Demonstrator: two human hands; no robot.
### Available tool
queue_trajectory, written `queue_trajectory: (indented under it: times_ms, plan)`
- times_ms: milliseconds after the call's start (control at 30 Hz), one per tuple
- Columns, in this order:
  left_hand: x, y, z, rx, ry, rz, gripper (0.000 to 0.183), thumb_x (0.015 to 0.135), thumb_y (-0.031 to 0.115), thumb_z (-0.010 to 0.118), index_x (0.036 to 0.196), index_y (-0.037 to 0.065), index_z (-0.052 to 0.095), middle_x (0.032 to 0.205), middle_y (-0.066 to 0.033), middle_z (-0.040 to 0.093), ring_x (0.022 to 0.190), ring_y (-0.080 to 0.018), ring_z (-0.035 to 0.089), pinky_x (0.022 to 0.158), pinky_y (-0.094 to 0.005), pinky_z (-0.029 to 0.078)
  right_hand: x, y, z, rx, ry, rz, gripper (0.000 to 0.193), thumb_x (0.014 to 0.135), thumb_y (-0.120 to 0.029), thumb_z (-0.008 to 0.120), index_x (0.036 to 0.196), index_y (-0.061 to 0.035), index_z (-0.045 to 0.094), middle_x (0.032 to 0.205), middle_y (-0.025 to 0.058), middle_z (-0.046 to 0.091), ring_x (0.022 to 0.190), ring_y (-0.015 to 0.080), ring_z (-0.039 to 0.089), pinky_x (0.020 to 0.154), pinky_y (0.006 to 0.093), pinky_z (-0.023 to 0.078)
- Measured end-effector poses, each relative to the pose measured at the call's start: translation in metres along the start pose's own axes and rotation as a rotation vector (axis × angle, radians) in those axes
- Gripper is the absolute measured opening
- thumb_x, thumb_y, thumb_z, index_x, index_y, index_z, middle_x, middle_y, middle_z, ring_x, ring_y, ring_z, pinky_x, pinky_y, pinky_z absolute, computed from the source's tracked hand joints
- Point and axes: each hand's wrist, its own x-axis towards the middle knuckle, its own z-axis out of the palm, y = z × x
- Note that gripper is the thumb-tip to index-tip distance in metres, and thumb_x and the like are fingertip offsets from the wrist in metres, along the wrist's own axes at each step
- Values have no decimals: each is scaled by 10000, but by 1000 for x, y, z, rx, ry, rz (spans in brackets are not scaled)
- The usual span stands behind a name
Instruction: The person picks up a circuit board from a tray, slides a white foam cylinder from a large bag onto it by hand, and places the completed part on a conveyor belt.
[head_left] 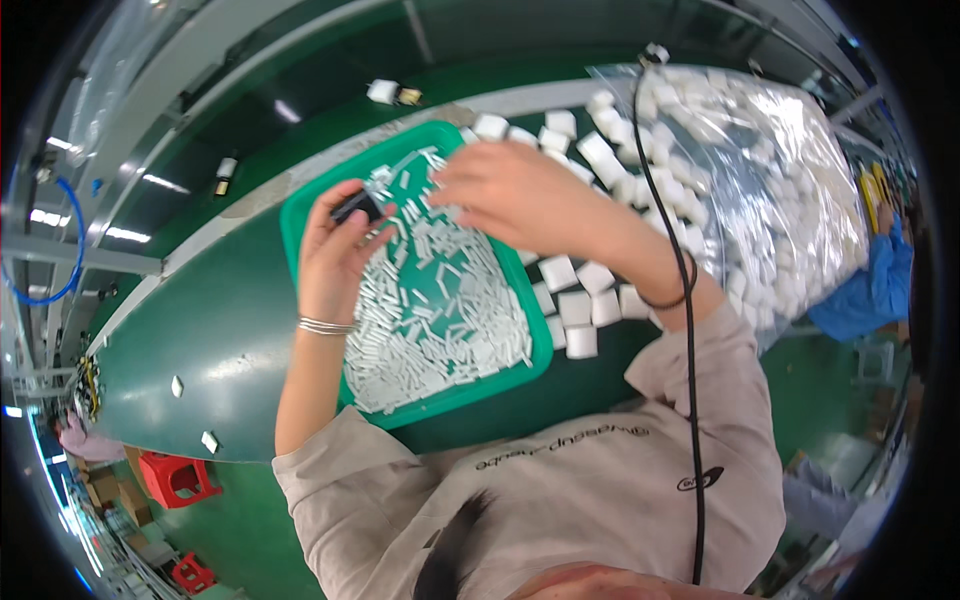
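My left hand (335, 240) is closed around a small black block-like part (357, 207), held between thumb and fingers above the left side of a green tray (537, 340). A small clear or pale piece shows at the part's far end. Many short white sticks (440, 330) lie loose in the tray, heaped most thickly at its near end. Over the tray's far right edge, my right hand (500, 190) has its fingers bent inward, pointing toward the left hand. Whatever its fingertips hold, if anything, is too small to make out.
White cube-like blocks (575, 308) are scattered right of the tray. Beyond them lies a big clear plastic bag (780, 200) of similar blocks. A black cable (685, 330) hangs across my right arm. Red stools (178, 478) stand on the floor at the left.
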Motion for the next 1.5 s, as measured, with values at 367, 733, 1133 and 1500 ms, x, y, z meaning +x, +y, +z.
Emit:
queue_trajectory:
  times_ms: [367, 733, 1133, 1500]
  plan:
    - [-16, -12, -11, -36, -13, 41, 338, 846, 77, 479, 1166, 5, 395, 1055, -156, 481, 999, -309, 539, 818, -341, 485, -62, -51, -33, -143, -128, 206, 181, 707, -169, 612, 858, -76, 576, 731, 33, 541, 800, 201, 534, 667, 326, 429]
    - [-19, -26, -9, -18, -11, -24, 288, 854, 82, 470, 1130, 10, 428, 969, -123, 545, 898, -276, 599, 721, -318, 521, -55, -55, 85, 131, -226, 0, 391, 669, -213, 655, 1023, -111, 525, 868, 45, 488, 815, 200, 504, 654, 328, 426]
    - [-48, -15, -16, 89, 65, 145, 245, 780, 45, 574, 999, 2, 473, 1042, -166, 560, 855, -201, 591, 707, -285, 497, -27, -33, 65, 810, 140, 388, 175, 738, -121, 633, 901, -63, 661, 827, 80, 639, 750, 184, 608, 632, 257, 465]
    - [-54, -18, -15, 222, -5, 208, 254, 747, 4, 609, 972, 13, 490, 1051, -172, 565, 908, -150, 551, 782, -257, 449, -29, -32, 53, 1247, 300, 631, 158, 719, 24, 647, 874, -4, 659, 797, 87, 643, 617, 81, 588, 513, 177, 460]
